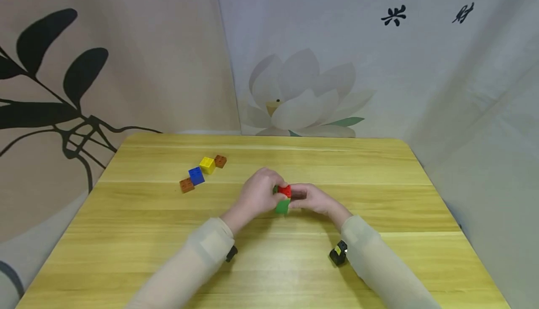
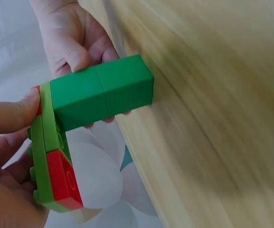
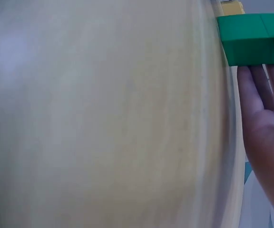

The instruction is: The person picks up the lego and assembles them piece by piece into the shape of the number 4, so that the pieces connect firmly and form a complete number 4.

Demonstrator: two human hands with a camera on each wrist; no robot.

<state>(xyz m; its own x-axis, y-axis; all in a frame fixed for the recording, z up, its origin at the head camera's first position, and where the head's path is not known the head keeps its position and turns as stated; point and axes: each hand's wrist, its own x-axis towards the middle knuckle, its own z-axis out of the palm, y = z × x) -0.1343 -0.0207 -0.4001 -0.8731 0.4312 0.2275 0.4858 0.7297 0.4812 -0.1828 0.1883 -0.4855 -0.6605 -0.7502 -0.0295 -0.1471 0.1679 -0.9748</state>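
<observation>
Pinching the light green pieces (image 2: 41,161) in the left hand (image 1: 258,191), with thumb over one end by a red piece (image 2: 38,100) and fingers curled behind, along the studs. Gripping two dark green blocks (image 2: 101,92) in the right hand (image 1: 313,198), closed to the blocks' own width, with thumb on one face and fingers on the opposite side. Held so, probably, to brace one part against the other at the joint; impossible to tell whether fully pressed home there. Set lower on the light green, away from the joint: a red block (image 2: 64,180). Poised above the middle of the table (image 1: 379,168), apparently lifted, to judge by the shadows. Farther out, past the left hand, lying in a slanting row: a brown block (image 1: 187,185), a blue block (image 1: 196,176), a yellow block (image 1: 207,165) and a second brown block (image 1: 220,161), perhaps put aside to leave working room. Standing between row and assembly: the left hand, also hiding part of the assembly from the head view. Beyond the far edge: a printed backdrop (image 1: 311,93).
</observation>
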